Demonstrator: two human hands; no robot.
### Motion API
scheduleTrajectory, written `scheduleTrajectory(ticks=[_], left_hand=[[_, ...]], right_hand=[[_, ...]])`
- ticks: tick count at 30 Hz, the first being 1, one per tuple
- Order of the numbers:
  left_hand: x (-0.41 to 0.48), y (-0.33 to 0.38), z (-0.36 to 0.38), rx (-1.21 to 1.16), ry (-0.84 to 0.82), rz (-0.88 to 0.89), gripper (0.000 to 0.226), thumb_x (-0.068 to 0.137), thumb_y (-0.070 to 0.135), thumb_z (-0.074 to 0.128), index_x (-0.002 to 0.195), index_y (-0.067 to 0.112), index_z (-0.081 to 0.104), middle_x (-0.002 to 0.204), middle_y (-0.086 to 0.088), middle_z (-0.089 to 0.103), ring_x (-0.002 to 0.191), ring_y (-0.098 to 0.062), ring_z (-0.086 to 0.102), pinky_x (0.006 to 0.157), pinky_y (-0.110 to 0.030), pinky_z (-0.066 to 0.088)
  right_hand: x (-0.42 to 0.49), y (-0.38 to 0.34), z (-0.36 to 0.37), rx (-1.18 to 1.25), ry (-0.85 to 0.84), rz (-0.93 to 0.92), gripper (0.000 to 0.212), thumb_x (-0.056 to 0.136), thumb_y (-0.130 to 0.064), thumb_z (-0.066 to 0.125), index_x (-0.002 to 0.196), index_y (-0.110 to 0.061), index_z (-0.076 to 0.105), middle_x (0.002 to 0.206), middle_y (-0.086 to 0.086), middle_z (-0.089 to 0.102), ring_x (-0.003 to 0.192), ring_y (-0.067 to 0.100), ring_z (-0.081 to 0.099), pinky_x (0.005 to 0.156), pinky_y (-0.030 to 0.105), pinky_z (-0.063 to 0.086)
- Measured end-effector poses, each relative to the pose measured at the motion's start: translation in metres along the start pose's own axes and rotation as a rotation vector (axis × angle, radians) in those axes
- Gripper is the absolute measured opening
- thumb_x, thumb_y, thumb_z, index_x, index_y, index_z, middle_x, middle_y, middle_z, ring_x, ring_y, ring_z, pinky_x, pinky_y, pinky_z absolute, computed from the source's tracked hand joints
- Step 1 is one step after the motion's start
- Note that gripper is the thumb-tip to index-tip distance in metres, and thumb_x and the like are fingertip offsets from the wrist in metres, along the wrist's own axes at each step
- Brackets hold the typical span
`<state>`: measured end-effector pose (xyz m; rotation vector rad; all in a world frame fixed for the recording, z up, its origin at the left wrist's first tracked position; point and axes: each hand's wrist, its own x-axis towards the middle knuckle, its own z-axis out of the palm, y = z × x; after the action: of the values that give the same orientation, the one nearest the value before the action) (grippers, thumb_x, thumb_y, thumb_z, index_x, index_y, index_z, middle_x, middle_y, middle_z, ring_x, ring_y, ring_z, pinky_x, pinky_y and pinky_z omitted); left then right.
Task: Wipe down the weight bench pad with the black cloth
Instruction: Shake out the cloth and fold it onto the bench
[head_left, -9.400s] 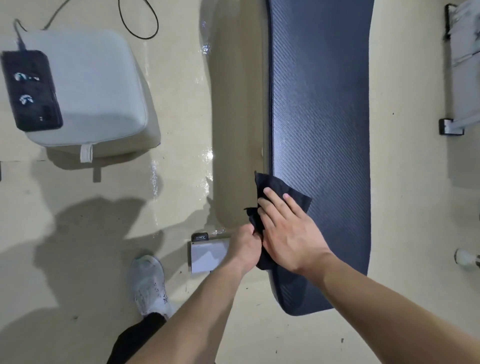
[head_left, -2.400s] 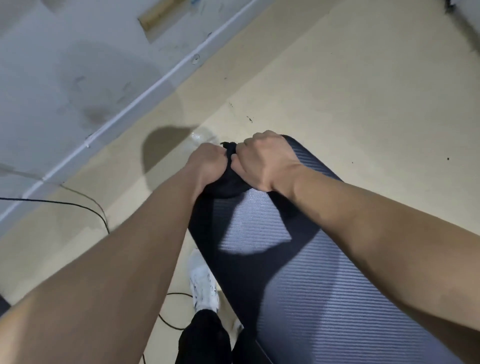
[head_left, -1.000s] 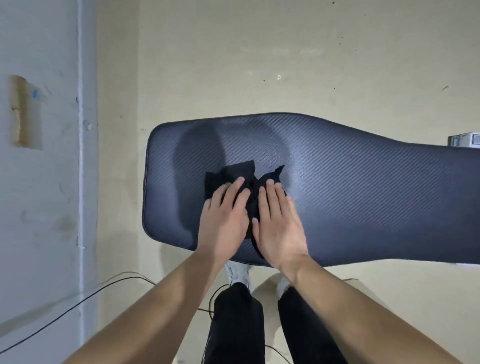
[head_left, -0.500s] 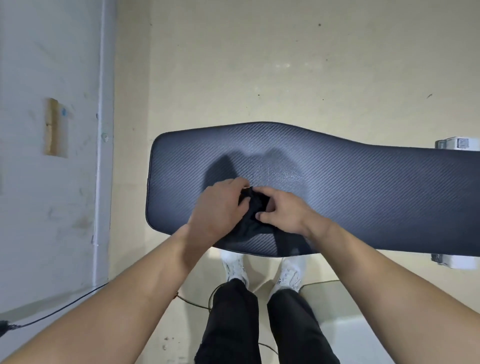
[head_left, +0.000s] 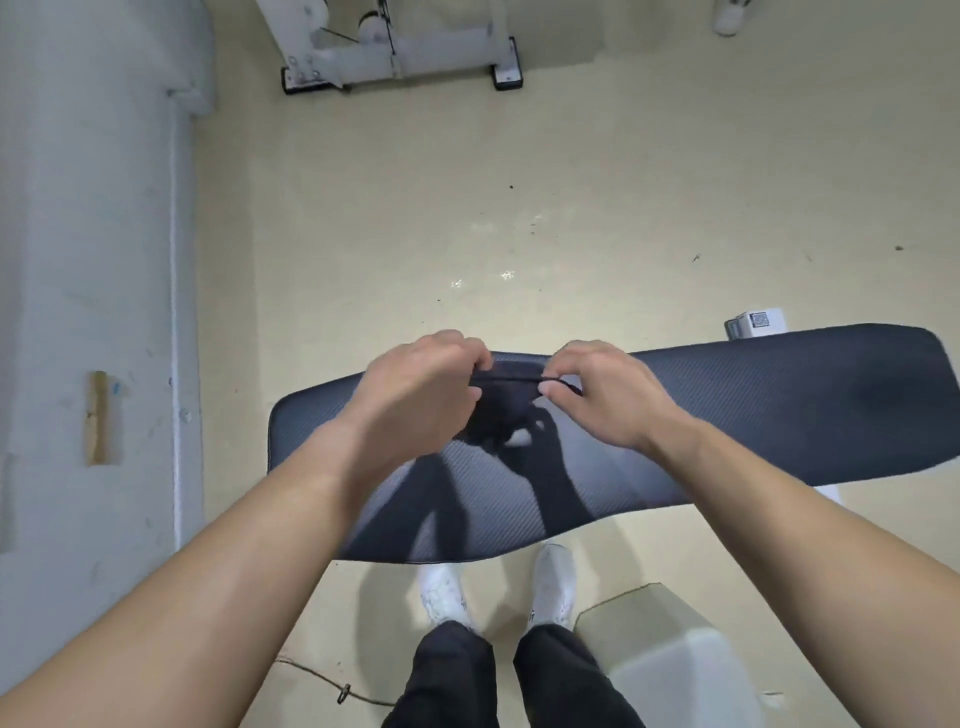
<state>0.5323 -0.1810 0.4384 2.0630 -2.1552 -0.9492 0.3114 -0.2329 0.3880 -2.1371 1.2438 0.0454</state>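
Cloth (head_left: 501, 410) betw. fingertips of L hand (head_left: 415, 395) & R hand (head_left: 602, 395), above bench pad (head_left: 753, 415); shoes (head_left: 555, 584) below, nearer than fingers.

The dark, ribbed weight bench pad (head_left: 753, 410) runs left to right across a pale beige floor (head_left: 467, 197). On that floor stand a white metal equipment frame (head_left: 400, 57) at the far edge, a pale cushioned block (head_left: 670, 670) at near right, and a thin black cable (head_left: 317, 675)
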Motion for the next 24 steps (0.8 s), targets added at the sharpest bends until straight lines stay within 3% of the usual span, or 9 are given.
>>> scheduleTrajectory(ticks=[3, 6, 9, 11, 14, 18, 21, 24], left_hand=[[0.014, 0.026, -0.016, 0.247, -0.016, 0.016, 0.019, 0.094, 0.031, 0.043, 0.099, 0.030, 0.061, 0.098, 0.004, 0.057, 0.092, -0.026, 0.058, 0.067, -0.033, 0.037], [0.029, 0.054, -0.020, 0.347, 0.006, 0.065, 0.026, 0.095, 0.038, 0.043, 0.096, 0.029, 0.067, 0.099, 0.001, 0.066, 0.094, -0.027, 0.062, 0.066, -0.031, 0.036], [0.041, 0.068, -0.019, 0.401, -0.022, 0.091, 0.042, 0.095, 0.057, 0.043, 0.089, 0.026, 0.071, 0.092, 0.002, 0.066, 0.094, -0.025, 0.061, 0.067, -0.031, 0.039], [0.052, 0.083, -0.010, 0.357, -0.071, 0.164, 0.041, 0.094, 0.061, 0.043, 0.093, 0.030, 0.071, 0.094, 0.004, 0.060, 0.101, -0.022, 0.056, 0.072, -0.033, 0.044], [0.072, 0.100, 0.007, 0.208, -0.191, 0.266, 0.025, 0.095, 0.049, 0.047, 0.093, 0.033, 0.066, 0.098, 0.008, 0.060, 0.103, -0.019, 0.055, 0.083, -0.039, 0.050], [0.110, 0.135, 0.036, 0.026, -0.217, 0.294, 0.013, 0.094, 0.033, 0.058, 0.083, 0.038, 0.063, 0.082, 0.012, 0.071, 0.084, -0.014, 0.065, 0.081, -0.037, 0.053], [0.142, 0.172, 0.052, 0.026, -0.176, 0.296, 0.012, 0.092, 0.036, 0.058, 0.084, 0.041, 0.065, 0.084, 0.011, 0.072, 0.086, -0.017, 0.065, 0.081, -0.038, 0.054], [0.174, 0.204, 0.055, 0.012, -0.102, 0.292, 0.014, 0.093, 0.035, 0.057, 0.092, 0.035, 0.071, 0.091, 0.007, 0.073, 0.092, -0.023, 0.064, 0.083, -0.038, 0.053]], right_hand=[[-0.026, 0.010, -0.042, -0.014, -0.006, 0.113, 0.028, 0.099, -0.047, 0.045, 0.086, -0.027, 0.057, 0.075, -0.009, 0.060, 0.080, 0.023, 0.054, 0.069, 0.035, 0.036], [-0.058, 0.027, -0.072, -0.089, 0.036, 0.159, 0.038, 0.099, -0.057, 0.039, 0.079, -0.025, 0.046, 0.068, -0.005, 0.055, 0.071, 0.022, 0.051, 0.062, 0.037, 0.033], [-0.090, 0.048, -0.092, -0.066, 0.072, 0.259, 0.046, 0.095, -0.060, 0.046, 0.071, -0.022, 0.042, 0.064, -0.003, 0.054, 0.066, 0.015, 0.050, 0.056, 0.034, 0.031], [-0.121, 0.073, -0.101, 0.023, 0.070, 0.359, 0.036, 0.094, -0.054, 0.054, 0.073, -0.026, 0.047, 0.066, -0.006, 0.059, 0.069, 0.016, 0.054, 0.057, 0.033, 0.035], [-0.162, 0.114, -0.100, 0.107, 0.064, 0.452, 0.021, 0.095, -0.037, 0.060, 0.076, -0.030, 0.054, 0.071, -0.008, 0.065, 0.071, 0.015, 0.058, 0.063, 0.034, 0.047], [-0.203, 0.168, -0.101, 0.223, 0.132, 0.577, 0.015, 0.097, -0.017, 0.060, 0.087, -0.025, 0.067, 0.084, -0.011, 0.068, 0.081, 0.012, 0.061, 0.065, 0.012, 0.039], [-0.218, 0.211, -0.103, 0.206, 0.175, 0.681, 0.020, 0.097, -0.017, 0.056, 0.085, -0.027, 0.066, 0.088, -0.008, 0.070, 0.084, 0.019, 0.064, 0.071, 0.028, 0.049], [-0.220, 0.242, -0.116, 0.047, 0.275, 0.809, 0.022, 0.100, -0.038, 0.045, 0.085, -0.027, 0.056, 0.087, -0.001, 0.067, 0.084, 0.030, 0.061, 0.069, 0.038, 0.050]])
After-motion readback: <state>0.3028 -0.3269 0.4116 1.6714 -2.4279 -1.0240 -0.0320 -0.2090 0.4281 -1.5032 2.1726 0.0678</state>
